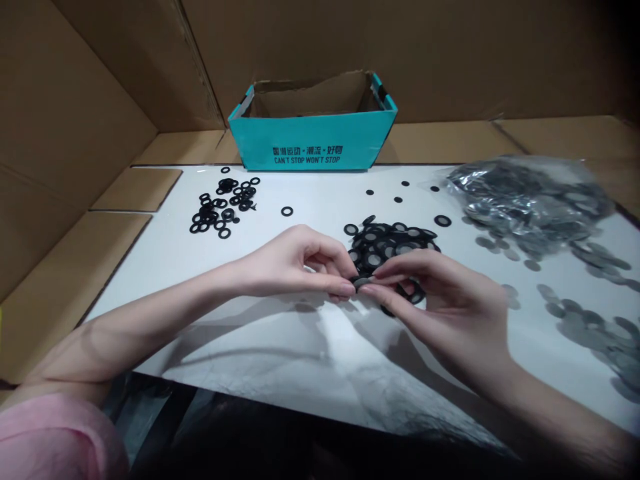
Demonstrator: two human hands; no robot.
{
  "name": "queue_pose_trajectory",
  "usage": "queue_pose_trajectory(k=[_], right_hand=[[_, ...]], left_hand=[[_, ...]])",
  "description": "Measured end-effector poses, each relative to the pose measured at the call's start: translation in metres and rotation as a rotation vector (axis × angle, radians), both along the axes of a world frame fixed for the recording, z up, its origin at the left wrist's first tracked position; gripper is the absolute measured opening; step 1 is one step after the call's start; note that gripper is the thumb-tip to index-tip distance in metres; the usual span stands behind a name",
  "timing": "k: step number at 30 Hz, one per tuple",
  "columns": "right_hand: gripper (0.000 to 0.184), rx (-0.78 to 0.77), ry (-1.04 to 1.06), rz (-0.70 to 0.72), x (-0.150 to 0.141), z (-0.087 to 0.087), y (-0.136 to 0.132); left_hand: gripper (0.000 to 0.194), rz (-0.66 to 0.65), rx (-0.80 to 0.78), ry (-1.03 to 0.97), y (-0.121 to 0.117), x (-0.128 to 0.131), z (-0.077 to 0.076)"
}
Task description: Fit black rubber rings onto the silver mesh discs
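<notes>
Over the middle of the white table, my left hand pinches a small black rubber ring between thumb and fingers. The fingertips of my right hand meet it from the other side, closed on a thin grey disc that lies at the ring's opening. Whether the disc is fully seated in the ring is hidden by the fingers. Just behind both hands is a pile of black rings with grey centres, partly covered by my right hand.
Loose black rings lie at the left, with a single ring apart from them. A clear plastic bag of grey discs rests at the right, more grey discs spread before it. An open turquoise box stands at the back; cardboard walls surround the table.
</notes>
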State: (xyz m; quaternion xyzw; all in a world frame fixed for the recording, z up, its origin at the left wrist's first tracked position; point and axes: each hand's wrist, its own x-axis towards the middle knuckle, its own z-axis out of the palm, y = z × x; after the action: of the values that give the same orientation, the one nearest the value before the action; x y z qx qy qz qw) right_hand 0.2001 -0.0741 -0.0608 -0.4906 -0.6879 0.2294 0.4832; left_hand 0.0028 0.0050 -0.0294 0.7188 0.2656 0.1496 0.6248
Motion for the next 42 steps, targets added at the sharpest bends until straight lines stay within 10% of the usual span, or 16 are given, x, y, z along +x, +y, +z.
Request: queue_pose_trajectory(k=[19, 42], right_hand=[[0.022, 0.029, -0.211, 0.385, 0.007, 0.002, 0.012], [0.024, 0.117, -0.166, 0.461, 0.008, 0.009, 0.005]], left_hand=[[0.012, 0.055, -0.062, -0.102, -0.011, 0.011, 0.004], [0.014, -0.137, -0.035, 0.027, -0.008, 0.001, 0.016]])
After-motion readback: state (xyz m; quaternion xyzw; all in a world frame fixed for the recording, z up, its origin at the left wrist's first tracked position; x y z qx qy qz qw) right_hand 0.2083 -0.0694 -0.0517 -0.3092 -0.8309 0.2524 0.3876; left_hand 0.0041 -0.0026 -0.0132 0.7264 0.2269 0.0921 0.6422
